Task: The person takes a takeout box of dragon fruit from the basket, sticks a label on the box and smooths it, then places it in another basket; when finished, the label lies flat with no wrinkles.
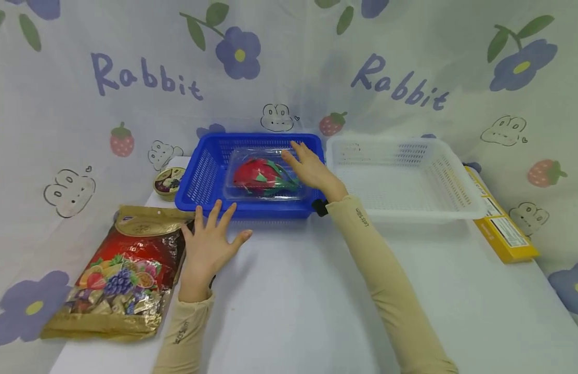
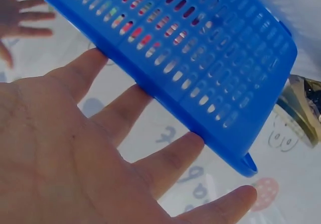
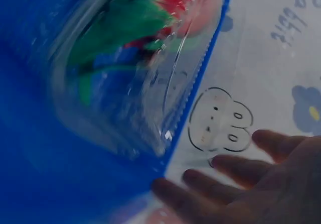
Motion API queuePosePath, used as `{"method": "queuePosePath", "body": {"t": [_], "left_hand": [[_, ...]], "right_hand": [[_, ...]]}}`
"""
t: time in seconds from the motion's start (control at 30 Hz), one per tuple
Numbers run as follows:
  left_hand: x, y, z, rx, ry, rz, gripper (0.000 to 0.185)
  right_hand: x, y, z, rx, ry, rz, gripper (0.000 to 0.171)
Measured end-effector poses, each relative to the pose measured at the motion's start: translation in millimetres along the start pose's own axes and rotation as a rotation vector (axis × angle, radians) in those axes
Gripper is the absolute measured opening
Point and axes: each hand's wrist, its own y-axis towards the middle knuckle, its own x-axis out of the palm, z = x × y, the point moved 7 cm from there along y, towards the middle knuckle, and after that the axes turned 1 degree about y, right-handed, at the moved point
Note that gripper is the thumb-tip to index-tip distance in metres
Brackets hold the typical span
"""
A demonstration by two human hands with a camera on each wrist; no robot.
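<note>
Both hands flat, left hand (image 1: 208, 248) splayed, right hand (image 1: 312, 169) over blue basket (image 1: 200, 179)

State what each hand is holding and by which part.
Nothing is held. The left hand lies spread on the table before the blue basket; the right hand hovers open over the clear box.

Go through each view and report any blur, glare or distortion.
Head view: sharp, evenly lit, wide-angle bending at the edges, glare on the candy bag. Left wrist view: left hand soft, blue basket crisper. Right wrist view: clear box smeared by blur.
</note>
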Motion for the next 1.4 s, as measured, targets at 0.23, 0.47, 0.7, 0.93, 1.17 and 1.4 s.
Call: {"method": "queuePosePath", "body": {"t": [0.23, 0.47, 0.7, 0.93, 1.17, 1.4], "left_hand": [[1.6, -3.7, 5.2, -0.006, 0.028, 0.019, 0.08], [-3.7, -1.7, 1.8, -0.002, 0.033, 0.035, 0.079], [-2.4, 2.2, 1.3, 0.001, 0.014, 0.019, 0.078], [-3.9, -1.7, -2.8, -0.016, 0.024, -0.006, 0.078], [-3.4, -0.9, -4.6, -0.008, 0.014, -0.006, 0.078], [-1.7, 0.9, -4.7, -0.01, 0.005, -0.02, 0.078]], "right_hand": [[9.9, 15.4, 17.4, 0.168, 0.124, -0.07, 0.086], [15.6, 24.9, 32.4, 0.339, 0.163, -0.09, 0.096], [32.1, 32.6, 44.7, 0.453, 0.116, -0.196, 0.09], [54.4, 35.7, 55.8, 0.506, 0.255, -0.299, 0.09], [57.3, 37.4, 58.8, 0.571, 0.394, -0.254, 0.091], [56.6, 40.9, 55.2, 0.524, 0.592, -0.153, 0.087]]}}
